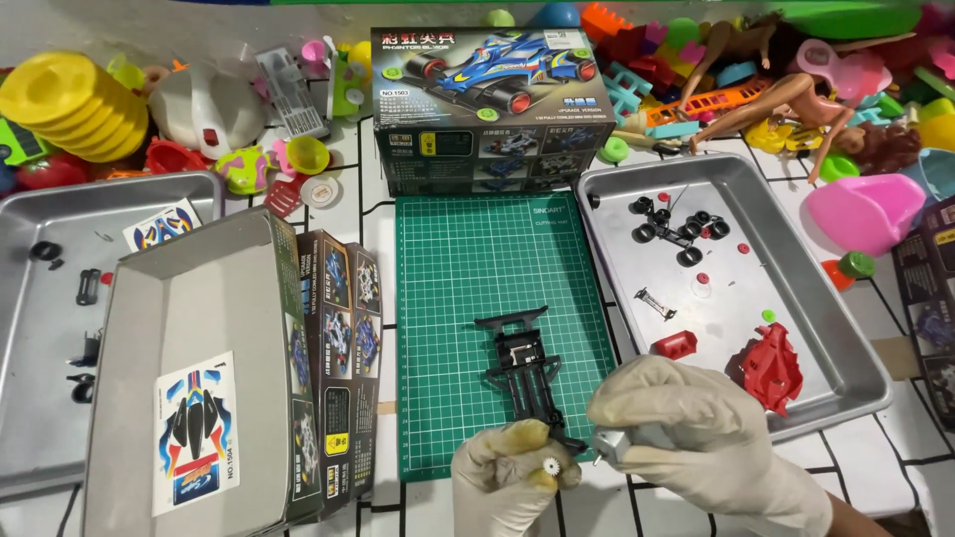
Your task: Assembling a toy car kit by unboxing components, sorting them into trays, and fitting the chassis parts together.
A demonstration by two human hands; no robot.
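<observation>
My left hand, gloved, pinches a small white gear at the desk's near edge; my right hand closes around a small silver motor (mostly hidden by the glove). The black chassis lies on the green cutting mat. Its near end is covered by my hands. A dark model-car box stands at the mat's far edge, an open lid with a sticker sheet left.

Both hands gloved, low near the table's front edge. Left hand curled, fingertips pinched together. Right hand just beside it, palm down, fingers closed, forearm exiting bottom right.
</observation>
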